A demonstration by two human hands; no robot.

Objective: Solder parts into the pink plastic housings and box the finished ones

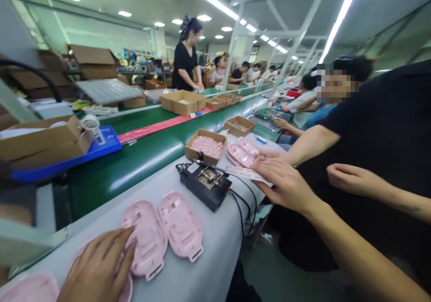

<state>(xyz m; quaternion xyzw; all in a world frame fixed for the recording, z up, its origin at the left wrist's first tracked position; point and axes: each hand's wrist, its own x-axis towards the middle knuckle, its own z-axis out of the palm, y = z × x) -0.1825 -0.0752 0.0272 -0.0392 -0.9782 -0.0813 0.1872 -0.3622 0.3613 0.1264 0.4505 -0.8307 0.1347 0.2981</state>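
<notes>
My left hand (97, 266) rests with fingers spread over pink plastic shells at the lower left; its fingertips touch a pink shell (144, 239). Beside that lies another pink shell (181, 225), its inner side up. My right hand (286, 180) reaches across to the table's far right corner, its fingers round a white printed strip (245, 173). Just beyond the strip are more pink shells (243, 153). Between my hands sits a black device (205, 183) with a metal mechanism on top and black cables.
A box of small pink parts (207, 146) stands behind the device, near a smaller cardboard box (239, 126). The green conveyor (151, 158) runs along the table. A person in black (370, 149) is close on the right, one forearm near my right hand. Others work farther back.
</notes>
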